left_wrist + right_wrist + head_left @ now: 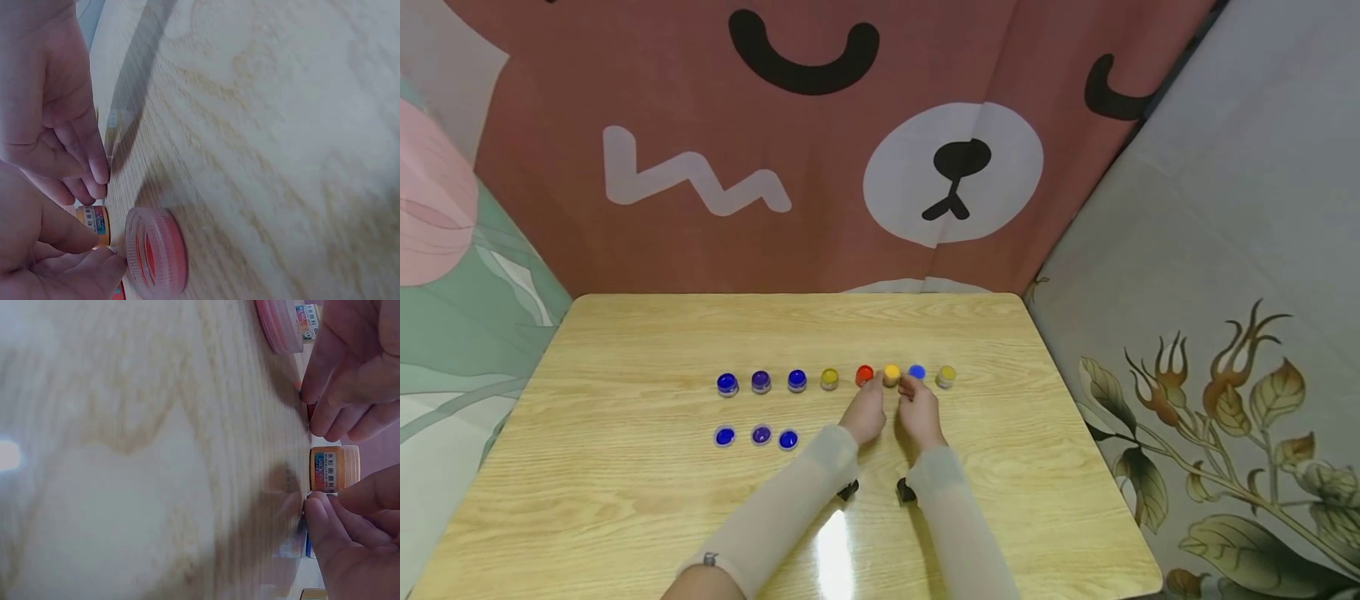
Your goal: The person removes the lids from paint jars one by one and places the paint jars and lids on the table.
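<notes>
My left hand (867, 410) is between a red paint jar (864, 374) and an orange paint jar (891, 374), thumb and fingers loosely bent. The orange jar stands upright with a clear lid on it. My right hand (921, 414) is at its right side, fingertips close by, in front of a blue jar (917, 372); whether they touch the orange jar I cannot tell. Neither hand visibly grips anything. In the left wrist view a clear lid with red paint (156, 253) lies on the table beside my left fingers; the head view hides it.
To the left in the row stand a blue jar (727, 384), a purple jar (761, 382), another blue jar (797, 381) and a yellow jar (829, 379). A yellow jar (946, 377) ends the row at right. Three paint-stained lids (762, 435) lie nearer on the wooden table (625, 517).
</notes>
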Action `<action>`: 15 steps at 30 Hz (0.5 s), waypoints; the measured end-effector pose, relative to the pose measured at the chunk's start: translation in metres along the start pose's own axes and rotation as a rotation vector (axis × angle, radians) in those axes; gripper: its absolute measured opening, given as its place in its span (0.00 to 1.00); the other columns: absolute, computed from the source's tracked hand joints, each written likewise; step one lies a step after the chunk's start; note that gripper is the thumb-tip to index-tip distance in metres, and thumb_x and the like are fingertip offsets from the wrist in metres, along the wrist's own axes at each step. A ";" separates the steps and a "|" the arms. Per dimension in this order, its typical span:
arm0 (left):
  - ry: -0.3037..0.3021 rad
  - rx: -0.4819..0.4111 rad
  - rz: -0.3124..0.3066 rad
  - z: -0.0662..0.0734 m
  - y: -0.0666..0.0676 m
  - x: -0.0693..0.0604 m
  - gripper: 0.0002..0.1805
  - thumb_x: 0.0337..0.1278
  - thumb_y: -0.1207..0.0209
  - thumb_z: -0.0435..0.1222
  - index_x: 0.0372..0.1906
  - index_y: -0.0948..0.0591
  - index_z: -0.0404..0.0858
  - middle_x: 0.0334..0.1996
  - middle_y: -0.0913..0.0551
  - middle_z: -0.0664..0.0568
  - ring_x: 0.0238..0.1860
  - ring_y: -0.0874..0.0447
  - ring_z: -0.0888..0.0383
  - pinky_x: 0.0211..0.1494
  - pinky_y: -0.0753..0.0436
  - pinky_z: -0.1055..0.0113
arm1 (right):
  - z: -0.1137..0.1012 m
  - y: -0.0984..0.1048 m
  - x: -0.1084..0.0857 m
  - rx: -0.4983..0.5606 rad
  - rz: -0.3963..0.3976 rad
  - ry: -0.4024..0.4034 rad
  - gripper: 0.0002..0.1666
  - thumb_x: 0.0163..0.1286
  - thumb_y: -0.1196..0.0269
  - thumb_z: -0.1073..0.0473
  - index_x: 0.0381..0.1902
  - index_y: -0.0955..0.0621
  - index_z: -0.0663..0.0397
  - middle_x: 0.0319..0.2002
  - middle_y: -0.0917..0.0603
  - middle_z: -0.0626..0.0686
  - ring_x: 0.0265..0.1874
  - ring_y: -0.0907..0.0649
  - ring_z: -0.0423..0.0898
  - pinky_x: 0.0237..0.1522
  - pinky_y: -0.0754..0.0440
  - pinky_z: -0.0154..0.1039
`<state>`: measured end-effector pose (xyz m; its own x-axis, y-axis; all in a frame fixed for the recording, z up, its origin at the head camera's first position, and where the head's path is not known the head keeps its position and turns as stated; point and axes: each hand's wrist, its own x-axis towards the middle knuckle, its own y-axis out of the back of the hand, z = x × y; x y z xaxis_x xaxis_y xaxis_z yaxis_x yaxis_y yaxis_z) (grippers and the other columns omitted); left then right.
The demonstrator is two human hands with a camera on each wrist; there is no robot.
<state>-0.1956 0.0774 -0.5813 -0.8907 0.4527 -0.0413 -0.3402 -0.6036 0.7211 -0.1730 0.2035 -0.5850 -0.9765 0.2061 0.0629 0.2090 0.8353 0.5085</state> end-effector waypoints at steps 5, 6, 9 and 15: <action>0.031 -0.073 -0.020 -0.001 0.000 0.003 0.39 0.54 0.48 0.15 0.74 0.43 0.19 0.69 0.33 0.27 0.71 0.33 0.37 0.76 0.35 0.51 | 0.000 -0.002 0.001 0.018 0.005 0.005 0.26 0.62 0.47 0.81 0.60 0.23 0.76 0.51 0.16 0.70 0.50 0.16 0.63 0.55 0.16 0.53; 0.023 -0.074 -0.011 -0.001 0.001 0.003 0.39 0.52 0.49 0.15 0.73 0.42 0.19 0.68 0.32 0.27 0.69 0.32 0.36 0.75 0.33 0.51 | 0.001 -0.001 0.001 0.019 0.006 0.008 0.26 0.62 0.46 0.81 0.59 0.23 0.76 0.51 0.16 0.70 0.50 0.15 0.63 0.55 0.16 0.53; 0.032 -0.111 -0.013 -0.001 0.002 0.003 0.38 0.52 0.50 0.15 0.73 0.41 0.19 0.68 0.31 0.28 0.69 0.31 0.36 0.74 0.32 0.51 | 0.003 -0.001 0.002 0.027 0.004 0.006 0.25 0.63 0.46 0.80 0.59 0.23 0.75 0.51 0.16 0.70 0.50 0.15 0.62 0.54 0.16 0.51; 0.063 -0.137 -0.035 -0.001 0.004 0.002 0.38 0.55 0.50 0.15 0.75 0.42 0.23 0.70 0.33 0.29 0.70 0.32 0.37 0.74 0.32 0.50 | 0.004 0.004 -0.001 0.038 0.004 -0.026 0.20 0.67 0.42 0.77 0.57 0.21 0.72 0.49 0.15 0.67 0.49 0.15 0.61 0.53 0.15 0.50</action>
<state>-0.1990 0.0749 -0.5793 -0.8932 0.4357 -0.1115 -0.4057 -0.6737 0.6177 -0.1710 0.2084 -0.5862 -0.9740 0.2223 0.0427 0.2155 0.8530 0.4753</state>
